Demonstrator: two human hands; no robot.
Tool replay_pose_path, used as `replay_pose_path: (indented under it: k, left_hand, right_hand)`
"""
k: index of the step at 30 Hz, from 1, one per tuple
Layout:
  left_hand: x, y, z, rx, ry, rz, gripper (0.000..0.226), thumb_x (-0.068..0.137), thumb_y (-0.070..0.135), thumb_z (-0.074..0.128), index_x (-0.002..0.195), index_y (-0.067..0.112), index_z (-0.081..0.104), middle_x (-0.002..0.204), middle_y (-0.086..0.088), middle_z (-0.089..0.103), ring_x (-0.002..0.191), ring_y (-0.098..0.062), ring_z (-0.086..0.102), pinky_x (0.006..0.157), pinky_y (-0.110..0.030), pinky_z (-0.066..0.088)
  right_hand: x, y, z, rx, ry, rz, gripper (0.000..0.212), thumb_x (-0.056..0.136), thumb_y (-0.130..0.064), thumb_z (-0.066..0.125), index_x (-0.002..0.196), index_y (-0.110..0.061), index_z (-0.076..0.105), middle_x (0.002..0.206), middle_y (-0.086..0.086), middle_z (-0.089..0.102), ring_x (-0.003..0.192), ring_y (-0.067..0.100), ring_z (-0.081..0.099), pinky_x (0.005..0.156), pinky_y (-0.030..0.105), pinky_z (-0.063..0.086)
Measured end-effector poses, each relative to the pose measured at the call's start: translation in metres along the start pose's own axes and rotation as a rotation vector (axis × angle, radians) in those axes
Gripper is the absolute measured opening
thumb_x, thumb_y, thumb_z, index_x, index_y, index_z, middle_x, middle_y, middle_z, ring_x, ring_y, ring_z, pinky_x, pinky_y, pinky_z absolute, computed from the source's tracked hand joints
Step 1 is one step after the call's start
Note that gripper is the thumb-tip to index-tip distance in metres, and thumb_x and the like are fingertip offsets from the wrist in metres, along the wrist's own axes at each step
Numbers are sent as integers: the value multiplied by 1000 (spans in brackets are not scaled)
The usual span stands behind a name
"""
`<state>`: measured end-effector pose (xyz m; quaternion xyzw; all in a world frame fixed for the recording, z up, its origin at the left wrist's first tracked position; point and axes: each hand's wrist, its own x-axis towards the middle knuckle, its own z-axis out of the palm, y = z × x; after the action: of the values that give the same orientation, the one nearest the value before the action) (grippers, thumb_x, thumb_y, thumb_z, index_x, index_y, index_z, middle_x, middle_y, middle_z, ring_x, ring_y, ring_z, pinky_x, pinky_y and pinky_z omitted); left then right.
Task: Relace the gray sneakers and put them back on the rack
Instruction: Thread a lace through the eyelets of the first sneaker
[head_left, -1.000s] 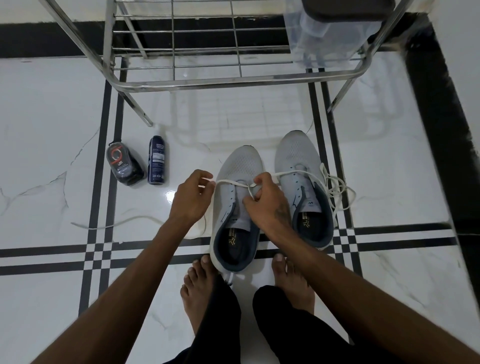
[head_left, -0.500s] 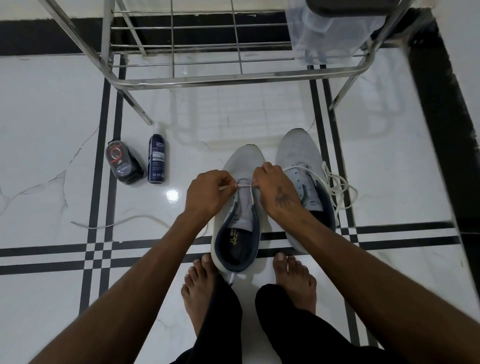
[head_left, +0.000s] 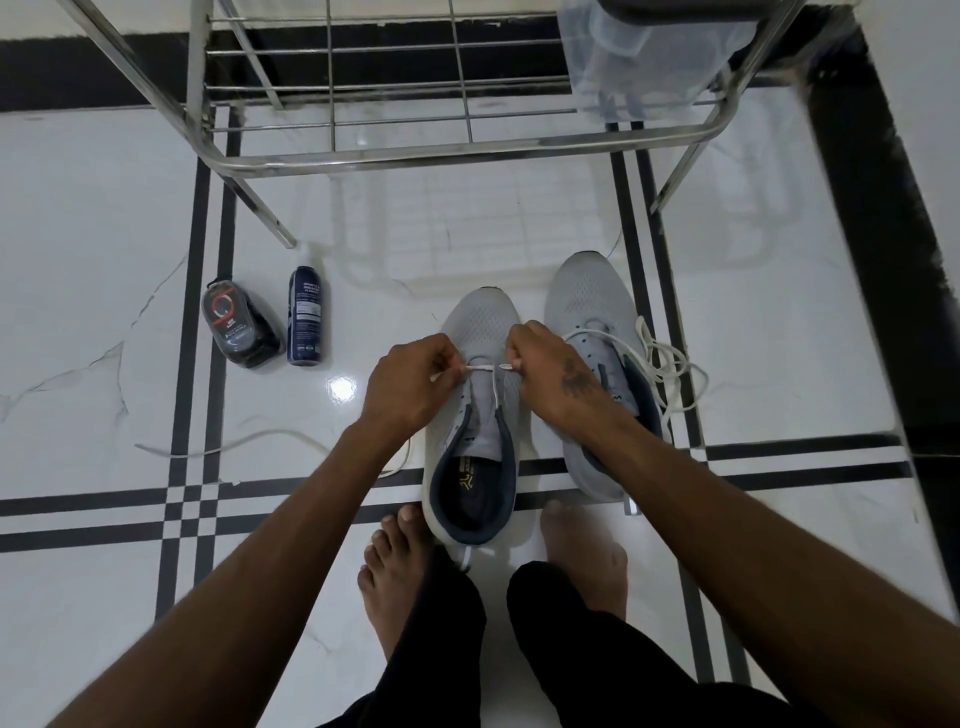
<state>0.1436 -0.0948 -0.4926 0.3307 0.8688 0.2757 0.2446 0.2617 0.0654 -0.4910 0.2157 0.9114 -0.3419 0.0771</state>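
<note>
Two gray sneakers stand side by side on the white floor, toes pointing away from me. Over the left sneaker my left hand and my right hand each pinch one end of a white lace that crosses the lowest eyelets. The lace's free length trails left across the floor. The right sneaker carries a loose white lace bunched at its right side. My right wrist covers part of that shoe.
A steel shoe rack stands just beyond the sneakers, with a clear plastic bag on its right end. A dark spray can and a black polish container lie to the left. My bare feet are behind the left sneaker.
My hands have come closer together over the left sneaker's throat, and the lace span between them has shortened. The view has shifted slightly.
</note>
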Motion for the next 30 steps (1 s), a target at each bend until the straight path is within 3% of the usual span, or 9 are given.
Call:
replay_pose_path:
  k: [10, 13, 15, 19, 21, 23, 27, 30]
  left_hand:
    - [-1, -4, -1, 79, -7, 77, 12, 91, 32, 67, 92, 22, 60, 86, 7, 68, 82, -19, 63, 70, -35, 50]
    - [-5, -5, -11, 77, -30, 29, 27, 89, 46, 66, 102, 23, 61, 87, 5, 65, 79, -16, 60, 66, -30, 43]
    - [-10, -4, -26, 62, -52, 3, 31, 86, 53, 68, 100, 25, 64, 79, 8, 62, 76, -15, 60, 63, -29, 42]
    - [-21, 7, -55, -45, -74, 54, 34, 84, 45, 72, 112, 30, 61, 73, 4, 65, 71, -15, 62, 66, -34, 50]
    - [-25, 18, -68, -190, -49, 58, 35, 84, 43, 74, 114, 31, 59, 71, 1, 65, 65, -15, 60, 62, -31, 48]
    - [-29, 26, -82, -236, -51, 76, 30, 85, 42, 73, 110, 30, 63, 66, 2, 63, 59, -11, 56, 58, -28, 44]
    - [-38, 12, -105, -102, -54, 63, 20, 87, 50, 67, 94, 31, 69, 68, 7, 63, 61, -7, 56, 59, -29, 46]
    - [-50, -8, -116, -34, -22, 14, 22, 90, 48, 64, 87, 27, 69, 78, 6, 68, 73, -13, 64, 69, -39, 54]
  right_hand:
    - [6, -1, -1, 21, -5, 116, 23, 87, 3, 52, 84, -19, 49, 86, -8, 44, 83, 16, 50, 65, 25, 34]
    - [3, -9, -9, 18, 94, 126, 19, 89, -1, 52, 95, -18, 57, 102, -3, 52, 92, 16, 53, 77, 30, 45]
    - [0, -19, -16, 31, 139, 68, 28, 88, -2, 53, 110, -18, 60, 116, -2, 54, 104, 14, 52, 86, 29, 46]
    - [-1, -51, -23, 177, -143, -74, 43, 85, -12, 64, 127, -20, 61, 126, 1, 61, 114, 16, 56, 92, 29, 47]
    - [-3, -63, -22, 219, -247, -112, 25, 86, -17, 66, 109, -26, 66, 111, -2, 65, 101, 14, 60, 81, 30, 49]
    - [-5, -72, -28, 227, -243, -104, 3, 91, -25, 64, 91, -24, 67, 96, -4, 65, 90, 12, 61, 75, 30, 47]
    - [-2, -70, -54, 309, -111, -20, 11, 94, -28, 63, 92, -19, 70, 99, -5, 69, 101, 12, 63, 89, 33, 50]
    - [-2, -61, -73, 333, -40, 86, 13, 95, -28, 63, 91, -17, 69, 93, 0, 71, 91, 17, 65, 82, 34, 50]
